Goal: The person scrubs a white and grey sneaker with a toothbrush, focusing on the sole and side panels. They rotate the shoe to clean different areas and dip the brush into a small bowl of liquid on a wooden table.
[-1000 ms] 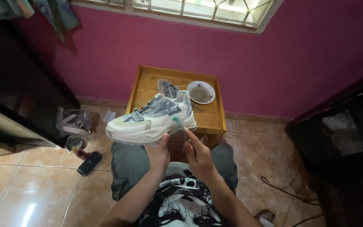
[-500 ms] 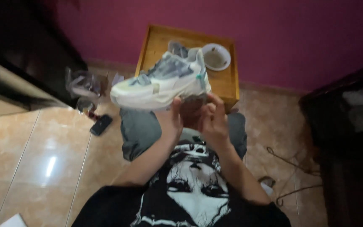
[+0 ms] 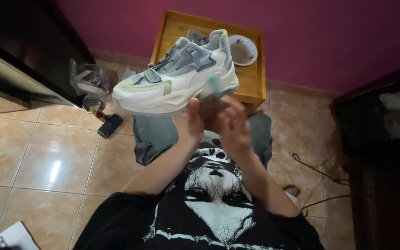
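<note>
A chunky white and grey sneaker [image 3: 177, 81] is held up over my lap, toe pointing left and sole facing down. My left hand [image 3: 189, 124] supports it from below near the heel, palm against the sole. My right hand [image 3: 233, 127] is just right of it, blurred by motion, with its fingers around a thin small brush whose pale green tip [image 3: 212, 83] touches the sneaker's heel side. I sit in grey jeans and a black printed shirt.
A wooden side table [image 3: 255, 78] against the pink wall carries a second shoe [image 3: 195, 36] and a white bowl [image 3: 243, 50]. On the tile floor lie a plastic bag [image 3: 89, 78], a black device [image 3: 110, 125], cables [image 3: 318, 171] and a laptop corner [image 3: 5, 237]. Dark furniture flanks both sides.
The view has tilted down toward my chest. The sneaker stays in my left hand and now sits higher and closer; my right hand keeps moving at its heel.
</note>
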